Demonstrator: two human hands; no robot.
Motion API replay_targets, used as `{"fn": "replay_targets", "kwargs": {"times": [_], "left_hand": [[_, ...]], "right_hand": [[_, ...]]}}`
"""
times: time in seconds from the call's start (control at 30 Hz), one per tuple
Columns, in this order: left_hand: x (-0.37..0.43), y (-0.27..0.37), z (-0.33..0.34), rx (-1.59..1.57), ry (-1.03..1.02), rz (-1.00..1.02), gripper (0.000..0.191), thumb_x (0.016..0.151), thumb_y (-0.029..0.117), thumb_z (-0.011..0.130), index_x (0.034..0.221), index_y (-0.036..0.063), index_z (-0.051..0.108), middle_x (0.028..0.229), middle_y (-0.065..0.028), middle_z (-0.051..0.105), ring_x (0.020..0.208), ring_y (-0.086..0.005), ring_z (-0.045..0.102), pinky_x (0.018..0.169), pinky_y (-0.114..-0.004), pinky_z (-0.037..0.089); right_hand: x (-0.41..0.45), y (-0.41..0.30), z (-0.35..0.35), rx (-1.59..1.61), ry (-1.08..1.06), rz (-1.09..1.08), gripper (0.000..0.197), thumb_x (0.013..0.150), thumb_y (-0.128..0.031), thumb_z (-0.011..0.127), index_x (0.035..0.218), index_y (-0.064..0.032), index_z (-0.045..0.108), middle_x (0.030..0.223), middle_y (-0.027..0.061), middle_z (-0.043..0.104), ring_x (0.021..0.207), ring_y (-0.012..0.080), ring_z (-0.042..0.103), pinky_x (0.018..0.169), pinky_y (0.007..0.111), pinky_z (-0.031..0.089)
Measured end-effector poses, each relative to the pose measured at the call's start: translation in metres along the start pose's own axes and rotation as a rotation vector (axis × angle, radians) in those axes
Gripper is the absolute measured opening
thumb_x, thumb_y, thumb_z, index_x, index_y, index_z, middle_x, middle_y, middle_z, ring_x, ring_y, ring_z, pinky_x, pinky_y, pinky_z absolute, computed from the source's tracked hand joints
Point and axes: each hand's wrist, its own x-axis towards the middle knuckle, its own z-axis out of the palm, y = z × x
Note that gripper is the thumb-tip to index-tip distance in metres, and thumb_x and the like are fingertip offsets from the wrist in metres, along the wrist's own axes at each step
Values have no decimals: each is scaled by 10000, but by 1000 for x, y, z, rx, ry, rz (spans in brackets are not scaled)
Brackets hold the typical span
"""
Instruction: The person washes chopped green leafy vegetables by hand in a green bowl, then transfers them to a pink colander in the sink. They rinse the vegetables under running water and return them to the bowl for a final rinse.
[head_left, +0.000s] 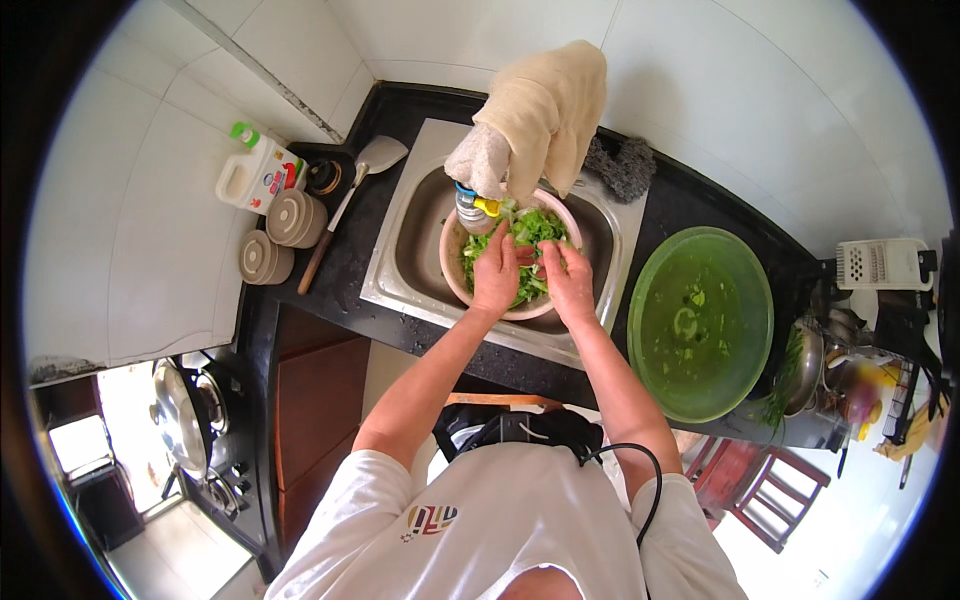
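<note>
Both my hands are inside a pink basin (454, 282) of leafy greens (546, 225), which stands in a stainless steel sink (420, 232). My left hand (497, 271) is over the leaves with its fingers stretched towards the right; whether it grips any is hidden. Fingers bent, my right hand (568, 279) pinches some greens close to the left fingertips. Just above the basin's left side hangs a clear plastic tap nozzle (474, 217) with blue and yellow parts. Beige cloths (551, 105) drape over the tap above it.
Right of the sink, a large green plastic basin (701, 322) holds water and leaf scraps. To the left lie a wok spatula (341, 210), lidded canisters (296, 217) and a pump-top jug (259, 176). A dark scouring pad (624, 169) sits at the sink's back corner.
</note>
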Motion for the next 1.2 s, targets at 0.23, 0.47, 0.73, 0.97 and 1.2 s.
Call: {"fn": "replay_targets", "kwargs": {"times": [0.23, 0.47, 0.73, 0.97, 1.2], "left_hand": [[8, 0, -14, 606, -167, 246, 847, 758, -41, 523, 1527, 35, 175, 1557, -262, 171, 1440, -359, 235, 1124, -426, 281], [9, -62, -32, 743, -9, 209, 710, 784, 47, 626, 1449, 31, 375, 1396, -346, 407, 1299, -479, 408, 1074, -456, 371], [-18, -44, -12, 495, 50, 278, 128, 879, 40, 644, 994, 28, 698, 873, -169, 707, 723, -307, 686, 629, -351, 528], [-74, 45, 112, 328, -387, 675, 152, 866, 39, 666, 1013, 21, 696, 871, -170, 703, 708, -267, 689, 638, -343, 557], [-134, 40, 186, 455, -724, 772, 145, 807, 39, 679, 948, 10, 658, 809, -151, 658, 733, -341, 635, 670, -433, 509]], "right_hand": [[3, -25, -2, -272, -16, -230, 278, 960, -252, 594, 1119, -27, 561, 816, 68, 592, 703, 163, 565, 608, 294, 450], [-9, 0, -14, -719, -232, -206, 722, 810, -205, 726, 1442, -99, 394, 1273, 232, 568, 1118, 410, 570, 960, 441, 475], [-50, -16, -153, -306, 348, -110, 150, 896, -120, 657, 1014, -37, 698, 891, 118, 705, 770, 167, 676, 696, 298, 538], [-49, 71, -316, -703, 399, 176, 363, 912, -201, 620, 1258, -91, 616, 1204, 174, 602, 980, 284, 623, 875, 400, 497], [-50, 72, -301, -1188, -127, -145, 237, 889, -277, 623, 1031, -95, 676, 1116, 163, 640, 1001, 375, 610, 874, 472, 491]]}}
